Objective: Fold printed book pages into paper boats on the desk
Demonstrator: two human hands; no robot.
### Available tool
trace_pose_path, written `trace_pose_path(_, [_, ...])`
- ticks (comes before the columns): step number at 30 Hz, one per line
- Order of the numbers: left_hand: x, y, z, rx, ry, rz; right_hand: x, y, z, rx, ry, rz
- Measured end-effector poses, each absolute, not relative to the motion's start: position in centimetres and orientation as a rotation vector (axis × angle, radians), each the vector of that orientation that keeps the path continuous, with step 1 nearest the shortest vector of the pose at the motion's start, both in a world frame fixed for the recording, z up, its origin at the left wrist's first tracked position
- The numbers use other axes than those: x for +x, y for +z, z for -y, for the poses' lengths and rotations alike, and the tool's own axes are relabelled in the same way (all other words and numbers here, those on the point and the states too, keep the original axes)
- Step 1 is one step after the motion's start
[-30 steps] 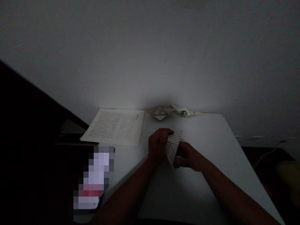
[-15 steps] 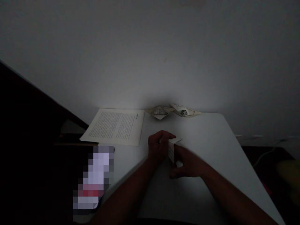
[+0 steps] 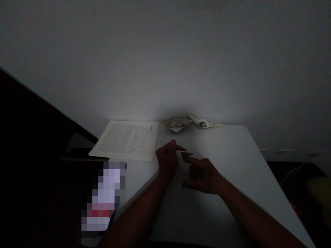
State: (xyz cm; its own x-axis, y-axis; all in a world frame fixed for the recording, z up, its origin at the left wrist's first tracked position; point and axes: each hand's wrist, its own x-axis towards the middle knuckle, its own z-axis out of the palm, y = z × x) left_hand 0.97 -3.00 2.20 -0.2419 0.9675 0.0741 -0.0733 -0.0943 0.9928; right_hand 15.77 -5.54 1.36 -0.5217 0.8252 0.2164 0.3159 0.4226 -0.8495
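Observation:
A small folded piece of printed paper (image 3: 182, 162) is held above the white table by my left hand (image 3: 167, 159), whose fingers are closed around its left side. My right hand (image 3: 204, 175) is at the paper's right side. Its index finger reaches to the folded edge, while the thumb is stretched out below, apart from the paper. Beyond the hands, two folded paper boats, one on the left (image 3: 177, 124) and one on the right (image 3: 205, 123), stand side by side near the wall. Dim light hides the finer folds.
Printed sheets (image 3: 126, 139) lie at the table's back left, slightly over its edge. A phone (image 3: 104, 196) with a blurred-out screen is at the left edge. The pale wall (image 3: 165, 69) rises behind the table (image 3: 232, 148). A cable (image 3: 294, 170) runs at the right.
Both hands have shifted slightly left with the folded paper. The right index finger now reaches to the paper's opening, and the paper has tilted.

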Motion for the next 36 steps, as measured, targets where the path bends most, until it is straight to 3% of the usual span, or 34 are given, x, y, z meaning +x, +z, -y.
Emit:
trace_pose_path(5, [0.2,2.63,2.22,0.964,1.549,-1.372,15.84,1.96,5.22,-1.114,0.573,1.752])
trace_pose_path(36, [1.16,1.81,2.36,0.973,1.64,-1.499,15.12,1.86,4.86,-1.035,0.467,1.904])
